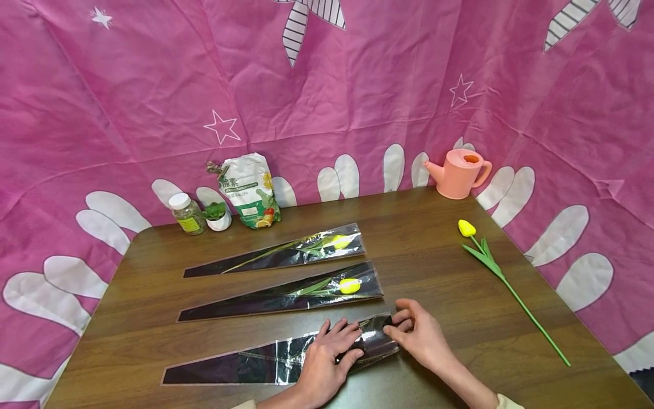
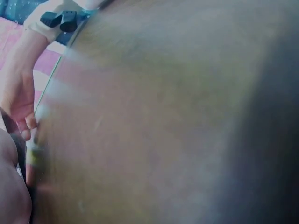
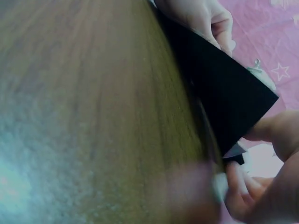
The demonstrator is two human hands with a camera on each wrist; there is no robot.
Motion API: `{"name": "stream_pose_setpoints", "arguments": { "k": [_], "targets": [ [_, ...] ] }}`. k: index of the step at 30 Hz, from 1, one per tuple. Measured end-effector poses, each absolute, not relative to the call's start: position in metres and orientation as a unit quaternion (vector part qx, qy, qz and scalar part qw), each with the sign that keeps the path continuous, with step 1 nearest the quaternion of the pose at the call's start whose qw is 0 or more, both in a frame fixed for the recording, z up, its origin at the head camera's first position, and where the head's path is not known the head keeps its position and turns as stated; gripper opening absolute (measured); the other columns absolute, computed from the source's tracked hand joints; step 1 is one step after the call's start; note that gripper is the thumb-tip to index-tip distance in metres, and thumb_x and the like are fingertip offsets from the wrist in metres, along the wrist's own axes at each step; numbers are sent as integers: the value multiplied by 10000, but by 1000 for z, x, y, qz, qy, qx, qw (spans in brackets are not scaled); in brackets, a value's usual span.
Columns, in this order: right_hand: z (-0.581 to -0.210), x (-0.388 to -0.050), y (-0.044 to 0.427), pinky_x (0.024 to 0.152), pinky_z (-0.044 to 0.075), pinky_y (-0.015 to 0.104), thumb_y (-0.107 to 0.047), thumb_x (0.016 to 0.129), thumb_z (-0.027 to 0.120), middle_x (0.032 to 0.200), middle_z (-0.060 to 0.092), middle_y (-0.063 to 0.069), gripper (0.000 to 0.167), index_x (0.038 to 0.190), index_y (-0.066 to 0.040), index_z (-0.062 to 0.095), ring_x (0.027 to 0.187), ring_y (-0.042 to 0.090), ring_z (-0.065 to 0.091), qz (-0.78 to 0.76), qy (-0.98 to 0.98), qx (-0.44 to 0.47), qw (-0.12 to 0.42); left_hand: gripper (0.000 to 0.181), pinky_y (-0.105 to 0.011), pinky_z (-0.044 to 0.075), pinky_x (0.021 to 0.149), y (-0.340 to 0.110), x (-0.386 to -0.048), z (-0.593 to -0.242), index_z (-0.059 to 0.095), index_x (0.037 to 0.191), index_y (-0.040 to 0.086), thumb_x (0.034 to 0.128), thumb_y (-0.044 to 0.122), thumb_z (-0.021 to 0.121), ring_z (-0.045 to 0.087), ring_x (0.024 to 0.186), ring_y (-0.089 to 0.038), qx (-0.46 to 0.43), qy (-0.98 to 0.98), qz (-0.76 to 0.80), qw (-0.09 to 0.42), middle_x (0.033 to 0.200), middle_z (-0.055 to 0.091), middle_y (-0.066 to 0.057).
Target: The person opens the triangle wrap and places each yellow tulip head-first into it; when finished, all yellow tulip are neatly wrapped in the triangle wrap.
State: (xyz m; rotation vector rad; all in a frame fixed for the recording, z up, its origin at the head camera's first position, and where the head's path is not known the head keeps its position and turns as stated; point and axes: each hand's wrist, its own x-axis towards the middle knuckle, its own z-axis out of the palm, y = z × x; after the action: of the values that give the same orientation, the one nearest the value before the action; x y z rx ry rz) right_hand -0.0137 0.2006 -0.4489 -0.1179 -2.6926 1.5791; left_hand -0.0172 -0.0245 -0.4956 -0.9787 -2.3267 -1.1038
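Note:
Nearest the person lies a long tapered flower sleeve [image 1: 209,370], clear film over black, with no bloom visible in it. My left hand [image 1: 327,360] rests on it with fingers spread. At its wide end, my right hand [image 1: 423,336] pinches the edge between thumb and fingers. From the right wrist view, the sleeve's black side [image 3: 219,88] tilts up from the table near the right thumb [image 3: 264,128]. Two more sleeves lie beyond, a middle one [image 1: 225,304] and a far one [image 1: 214,268], each containing a yellow tulip. The left wrist view is mostly blurred tabletop.
A loose yellow tulip [image 1: 503,278] lies on the wooden table [image 1: 419,255] at right. Along the back stand a pink watering can [image 1: 455,176], a white and green bag [image 1: 250,190], a small potted plant [image 1: 218,218] and a lidded jar [image 1: 188,216]. Pink cloth hangs behind.

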Motion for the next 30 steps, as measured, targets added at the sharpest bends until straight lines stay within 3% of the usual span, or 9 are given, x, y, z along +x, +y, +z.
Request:
{"name": "stream_pose_setpoints", "arguments": {
  "k": [4,7,11,15,20,30],
  "targets": [
    [-445,-12,197,659,492,259,-63,771,860,813,657,-35,499,1192,30,608,714,102,597,479,-875,-42,48,318,-624,473,905,-24,-17,-497,771,1098,61,810,192,806,668,1107,-304,-351,-831,-382,202,1173,719,-65],
    [-443,-11,196,630,495,243,-44,812,823,753,662,-57,426,1175,37,615,670,100,608,501,-864,-30,36,309,-624,472,905,-23,-17,-497,778,1083,70,806,204,806,670,1103,-305,-350,-834,-375,205,1162,724,-62],
    [-442,-10,195,657,529,240,-11,915,703,783,706,26,344,1216,90,570,690,148,671,569,-822,-27,-4,316,-618,474,910,-22,-17,-495,781,1076,80,790,209,817,670,1098,-309,-353,-838,-364,203,1159,724,-64],
    [-442,-10,194,712,539,238,-71,969,650,855,737,99,397,1289,113,506,748,200,714,608,-792,-30,-46,331,-614,474,916,-22,-16,-494,783,1072,93,766,207,837,668,1099,-310,-357,-843,-345,205,1155,727,-56],
    [-439,-9,192,682,527,264,-165,957,690,914,750,103,504,1336,95,484,772,210,723,613,-787,-34,-63,376,-627,462,930,-22,-15,-494,780,1094,105,747,224,861,656,1124,-304,-353,-852,-330,200,1174,721,-42],
    [-448,-8,195,660,557,266,1,899,717,968,734,178,562,1367,108,425,751,230,724,651,-757,-5,-51,538,-584,450,972,-24,-15,-494,704,1230,54,776,306,844,620,1186,-290,-349,-864,-310,187,1265,679,-63]
  ]
}}
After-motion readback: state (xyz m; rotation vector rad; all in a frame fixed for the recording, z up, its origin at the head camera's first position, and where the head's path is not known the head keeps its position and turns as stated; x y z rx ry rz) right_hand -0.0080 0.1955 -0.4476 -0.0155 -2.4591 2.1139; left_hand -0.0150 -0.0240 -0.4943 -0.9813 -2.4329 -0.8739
